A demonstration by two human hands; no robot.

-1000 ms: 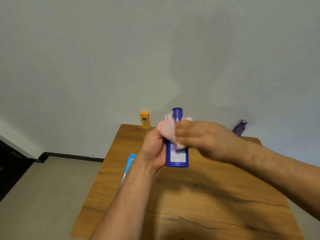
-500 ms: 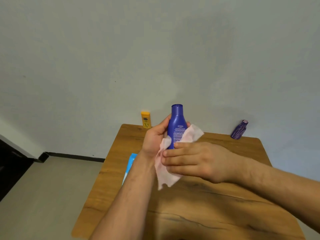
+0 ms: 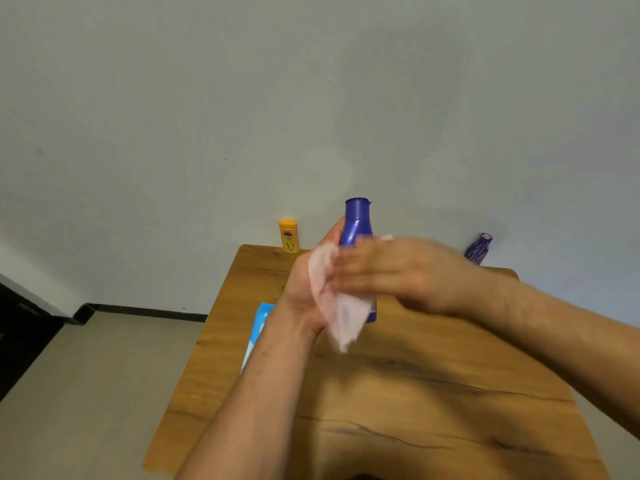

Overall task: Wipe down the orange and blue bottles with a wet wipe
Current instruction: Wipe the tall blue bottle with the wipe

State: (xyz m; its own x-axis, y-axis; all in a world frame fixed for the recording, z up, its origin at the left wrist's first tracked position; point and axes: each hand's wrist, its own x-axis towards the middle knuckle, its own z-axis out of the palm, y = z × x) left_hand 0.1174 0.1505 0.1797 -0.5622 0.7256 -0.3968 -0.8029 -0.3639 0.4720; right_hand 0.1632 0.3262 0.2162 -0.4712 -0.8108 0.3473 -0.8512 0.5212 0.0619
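Right fingers (image 3: 349,268), blurred, are lying roughly straight across the wet wipe (image 3: 337,313), pressing it onto the blue bottle (image 3: 356,220). Right hand (image 3: 398,271) is reaching in palm-down from the right. Left hand (image 3: 301,292) is gripping the bottle from its left side, holding it upright above the table (image 3: 415,393). Orange bottle (image 3: 289,235) is standing at the far edge, well apart.

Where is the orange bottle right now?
In the head view, the orange bottle stands upright at the far left corner of the table, by the wall, left of the blue bottle that the left hand holds.
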